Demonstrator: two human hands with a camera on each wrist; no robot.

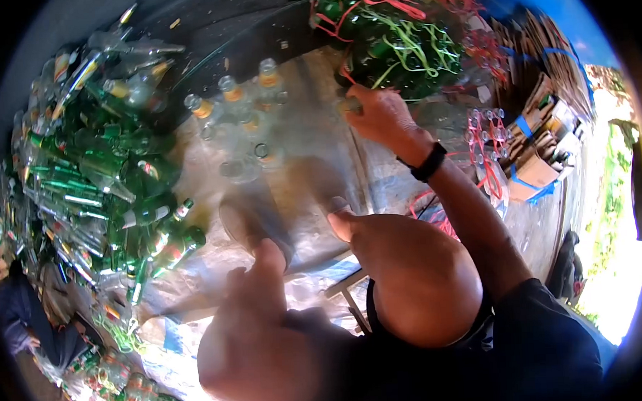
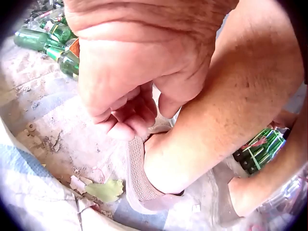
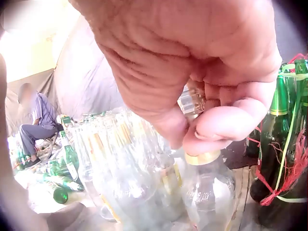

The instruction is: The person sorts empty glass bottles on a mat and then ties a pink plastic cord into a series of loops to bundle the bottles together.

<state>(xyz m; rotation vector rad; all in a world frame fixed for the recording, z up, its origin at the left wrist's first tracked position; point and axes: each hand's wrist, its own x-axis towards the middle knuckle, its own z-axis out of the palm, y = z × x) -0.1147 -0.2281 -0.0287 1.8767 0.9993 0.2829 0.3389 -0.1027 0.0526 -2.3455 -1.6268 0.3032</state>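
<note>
My right hand (image 1: 385, 115) reaches forward, and in the right wrist view its thumb and fingers pinch the neck of a clear glass bottle (image 3: 207, 192). The bottle stands upright beside a group of clear glass bottles (image 3: 125, 187), some with yellow-orange neck labels. In the head view these clear bottles (image 1: 232, 90) stand in front of my feet, to the left of the right hand. My left hand (image 2: 139, 72) hangs with fingers loosely curled and nothing in them, beside my lower leg and shoe (image 2: 144, 178).
Loose green and clear bottles (image 1: 104, 160) form a big pile on the left. Green bottles tied with red and green string (image 1: 408, 53) stand just beyond the right hand. Flattened cardboard (image 1: 537, 148) is stacked at the right. A seated person (image 3: 38, 120) appears in the background.
</note>
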